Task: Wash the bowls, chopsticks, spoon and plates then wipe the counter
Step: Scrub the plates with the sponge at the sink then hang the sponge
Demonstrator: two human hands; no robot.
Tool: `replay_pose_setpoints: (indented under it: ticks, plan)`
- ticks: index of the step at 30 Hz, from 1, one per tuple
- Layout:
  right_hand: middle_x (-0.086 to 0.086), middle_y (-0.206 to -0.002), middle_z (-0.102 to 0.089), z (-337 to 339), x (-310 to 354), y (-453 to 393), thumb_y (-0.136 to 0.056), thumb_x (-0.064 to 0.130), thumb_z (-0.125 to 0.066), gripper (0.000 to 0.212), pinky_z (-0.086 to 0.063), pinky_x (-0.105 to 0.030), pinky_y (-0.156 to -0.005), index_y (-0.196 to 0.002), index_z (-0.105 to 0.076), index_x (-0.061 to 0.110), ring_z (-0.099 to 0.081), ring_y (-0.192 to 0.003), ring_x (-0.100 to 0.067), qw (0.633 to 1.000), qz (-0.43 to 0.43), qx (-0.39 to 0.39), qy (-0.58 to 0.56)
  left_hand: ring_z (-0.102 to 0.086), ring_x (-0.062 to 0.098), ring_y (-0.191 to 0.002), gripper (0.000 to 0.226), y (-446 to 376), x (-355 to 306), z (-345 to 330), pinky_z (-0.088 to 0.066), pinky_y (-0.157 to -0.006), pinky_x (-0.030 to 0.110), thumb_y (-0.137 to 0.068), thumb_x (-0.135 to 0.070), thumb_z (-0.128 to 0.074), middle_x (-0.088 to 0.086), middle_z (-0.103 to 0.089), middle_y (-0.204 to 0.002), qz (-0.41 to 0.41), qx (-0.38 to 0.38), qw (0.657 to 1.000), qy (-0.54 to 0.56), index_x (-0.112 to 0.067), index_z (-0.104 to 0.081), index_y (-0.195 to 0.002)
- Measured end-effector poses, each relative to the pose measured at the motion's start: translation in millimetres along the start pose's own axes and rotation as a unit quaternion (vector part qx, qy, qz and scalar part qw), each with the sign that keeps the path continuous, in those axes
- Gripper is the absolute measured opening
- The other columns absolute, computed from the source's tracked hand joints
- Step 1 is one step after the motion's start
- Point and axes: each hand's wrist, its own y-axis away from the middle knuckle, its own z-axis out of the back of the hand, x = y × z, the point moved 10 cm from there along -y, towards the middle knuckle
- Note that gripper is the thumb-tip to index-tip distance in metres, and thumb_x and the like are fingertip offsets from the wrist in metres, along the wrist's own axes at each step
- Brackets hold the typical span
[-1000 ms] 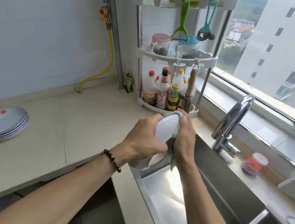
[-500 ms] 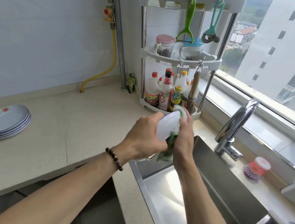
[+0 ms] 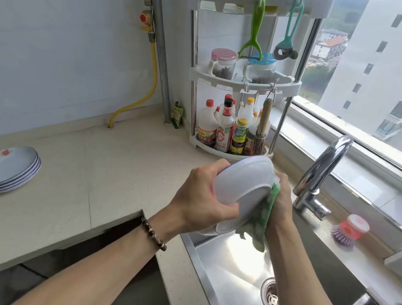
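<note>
Plates first: a stack of shallow pale-blue plates with a red flower print [image 3: 5, 169] sits far to the left on the beige stone counter [image 3: 97, 165], well apart from everything else. Behind it a yellow hose [image 3: 151, 75] runs down the wall beside a grey metal pipe [image 3: 161, 53]. Further along, in the corner, stands a white three-tier plastic rack [image 3: 244, 79] with sauce bottles on its bottom shelf, two lidded jars above them, and a green peeler [image 3: 254, 32] hanging from the top.

Over the near left corner of the stainless steel sink [image 3: 234, 283], the left hand [image 3: 204, 198], a beaded bracelet on its wrist, grips a white round bowl [image 3: 243, 188] tipped on its side, fingers curled round the rim and thumb against the outside. Right of it, the right hand [image 3: 280, 207] holds a green dishcloth [image 3: 262, 218] against the bowl's open face; its fingers curl into the cloth and are mostly hidden. More white crockery shows just beneath the bowl.

Past the hands rises a curved chrome tap [image 3: 324, 172], and near it a red-and-purple dish brush [image 3: 350, 229] rests on the sink ledge below the window.
</note>
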Motion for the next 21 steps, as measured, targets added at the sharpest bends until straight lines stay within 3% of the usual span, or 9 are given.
replay_pose_setpoints:
  ticks: [3, 5, 7, 9, 11, 13, 15, 18, 21]
  plan:
    - [-0.008, -0.074, -0.061, 5.2, 34.7, 11.0, -0.069, 0.051, -0.063, 0.032, -0.041, -0.040, -0.072, -0.067, -0.066, 0.019, -0.054, -0.080, -0.026, 0.992, 0.093, -0.026, 0.077, -0.069, 0.018, -0.098, 0.063, -1.0, 15.0, -4.9, -0.063, -0.076, 0.035, -0.067, -0.027, -0.085, -0.003, -0.069, -0.111, 0.049, 0.055, 0.997, 0.035, -0.022, -0.062, -0.125]
    - [-0.005, -0.063, -0.056, -9.5, 60.0, 24.5, -0.082, 0.036, -0.059, 0.027, -0.038, -0.034, -0.064, -0.064, -0.063, 0.016, -0.049, -0.064, -0.019, 0.975, 0.161, -0.012, 0.150, -0.070, 0.017, -0.098, 0.065, -10.8, 18.9, -11.8, -0.061, -0.081, 0.038, -0.062, -0.032, -0.085, -0.004, -0.072, -0.109, 0.079, 0.111, 0.991, 0.000, -0.027, -0.066, -0.124]
    - [-0.007, -0.061, -0.049, -29.5, 75.6, 39.6, -0.085, 0.030, -0.057, 0.029, -0.034, -0.033, -0.058, -0.066, -0.058, 0.008, -0.042, -0.056, -0.016, 0.946, 0.231, 0.010, 0.227, -0.069, 0.018, -0.092, 0.055, -18.9, 17.1, -19.1, -0.060, -0.078, 0.037, -0.061, -0.022, -0.085, -0.004, -0.072, -0.101, 0.082, 0.135, 0.985, -0.071, -0.028, -0.067, -0.113]
    - [-0.005, -0.064, -0.053, -43.0, 78.0, 50.1, -0.087, 0.035, -0.056, 0.037, -0.040, -0.037, -0.059, -0.066, -0.053, 0.004, -0.047, -0.057, -0.017, 0.923, 0.278, 0.025, 0.265, -0.068, 0.018, -0.085, 0.048, -22.9, 18.3, -20.6, -0.058, -0.070, 0.032, -0.063, -0.012, -0.083, -0.003, -0.069, -0.094, 0.080, 0.109, 0.986, -0.101, -0.031, -0.064, -0.102]
    - [0.000, -0.096, -0.065, -56.2, 61.8, 59.9, -0.090, 0.047, -0.051, 0.035, -0.050, -0.040, -0.079, -0.089, -0.070, 0.018, -0.063, -0.088, -0.015, 0.903, 0.308, 0.061, 0.294, -0.067, 0.018, -0.084, 0.043, -21.2, 27.5, -17.8, -0.055, -0.067, 0.028, -0.066, -0.013, -0.084, -0.004, -0.069, -0.093, 0.095, 0.063, 0.990, -0.087, -0.029, -0.062, -0.099]
    - [0.008, -0.141, -0.050, -71.0, 42.0, 72.9, -0.094, 0.055, -0.044, 0.041, -0.036, -0.035, -0.109, -0.126, -0.064, 0.041, -0.046, -0.134, -0.010, 0.864, 0.351, 0.113, 0.344, -0.068, 0.019, -0.086, 0.037, -21.1, 35.6, -13.5, -0.059, -0.072, 0.036, -0.068, -0.016, -0.082, -0.003, -0.071, -0.094, 0.109, 0.028, 0.991, -0.072, -0.022, -0.064, -0.100]
    - [0.012, -0.149, -0.043, -65.0, 39.8, 71.5, -0.095, 0.056, -0.040, 0.039, -0.030, -0.031, -0.113, -0.131, -0.056, 0.051, -0.038, -0.140, -0.008, 0.881, 0.337, 0.114, 0.312, -0.067, 0.019, -0.086, 0.041, -17.8, 35.7, -14.8, -0.060, -0.073, 0.038, -0.068, -0.014, -0.082, -0.001, -0.070, -0.095, 0.108, 0.024, 0.991, -0.080, -0.020, -0.065, -0.104]
    - [0.004, -0.143, -0.055, -51.6, 36.1, 48.6, -0.092, 0.054, -0.036, 0.049, -0.041, -0.034, -0.109, -0.132, -0.061, 0.038, -0.051, -0.131, -0.014, 0.937, 0.240, 0.100, 0.235, -0.066, 0.021, -0.086, 0.046, -10.9, 35.9, -13.7, -0.058, -0.068, 0.033, -0.067, -0.011, -0.083, 0.000, -0.068, -0.096, 0.109, 0.001, 0.991, -0.077, -0.017, -0.067, -0.109]
    - [0.014, -0.160, -0.027, -76.6, 28.4, 69.5, -0.097, 0.051, -0.035, 0.048, -0.020, -0.038, -0.124, -0.144, -0.042, 0.050, -0.022, -0.150, -0.009, 0.896, 0.299, 0.154, 0.291, -0.066, 0.020, -0.079, 0.037, -10.8, 38.2, -2.0, -0.053, -0.060, 0.024, -0.068, -0.015, -0.084, -0.001, -0.069, -0.090, 0.113, -0.042, 0.990, -0.074, -0.015, -0.066, -0.100]
